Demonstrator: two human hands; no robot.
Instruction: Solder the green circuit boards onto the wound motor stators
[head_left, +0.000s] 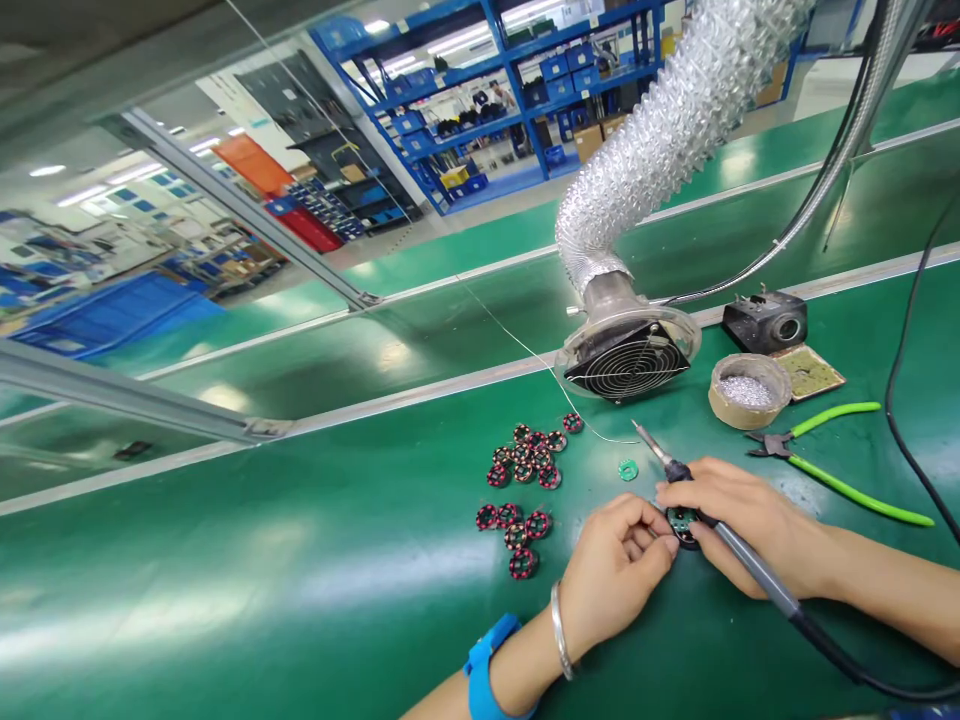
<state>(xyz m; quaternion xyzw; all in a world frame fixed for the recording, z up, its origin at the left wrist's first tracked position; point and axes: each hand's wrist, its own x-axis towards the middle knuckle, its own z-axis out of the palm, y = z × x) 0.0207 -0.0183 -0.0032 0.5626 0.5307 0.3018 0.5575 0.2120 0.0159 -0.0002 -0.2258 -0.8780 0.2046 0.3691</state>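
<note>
A small round part with a green circuit board (681, 518) lies on the green mat between my hands. My left hand (619, 560) is closed, its thumb and forefinger pinching the near-left rim of that part. In my right hand (750, 515) rests a soldering iron (754, 565), its tip pointing up and left, away from the board. The fingertips of this hand also touch the round part's right side. A loose green ring-shaped board (628, 469) lies just beyond, near the end of a thin solder wire (525, 343) that hangs from above.
Several red-and-black wound coils (525, 455) lie left of my hands. A fume extractor (630, 360) stands behind the work. At right are green-handled cutters (862, 490), a tub of silvery bits (750, 390), a yellowish sponge tray (810, 370) and a black iron holder (765, 322).
</note>
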